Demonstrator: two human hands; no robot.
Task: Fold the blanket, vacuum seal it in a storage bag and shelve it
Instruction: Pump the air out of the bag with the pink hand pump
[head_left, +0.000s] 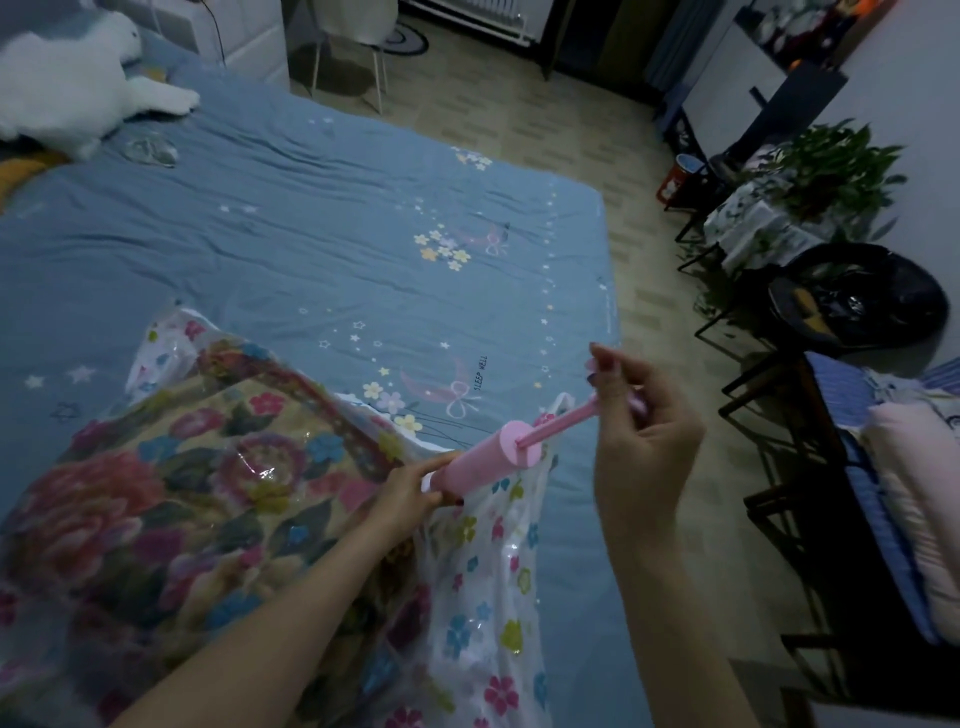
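Note:
A folded floral blanket (171, 499) lies inside a clear storage bag (483, 597) printed with small flowers, on the blue bed at lower left. A pink hand pump (491, 454) points from the bag up to the right. My left hand (410, 493) grips the pump's lower end where it meets the bag. My right hand (641, 415) grips the pump's handle, with the thin pink rod drawn partly out of the barrel.
The blue bedsheet (322, 223) with stars and flowers covers the bed. A white plush toy (67, 78) lies at its far left. Right of the bed stand plants (826, 171), a black bin (857, 296) and a rack with folded bedding (904, 499).

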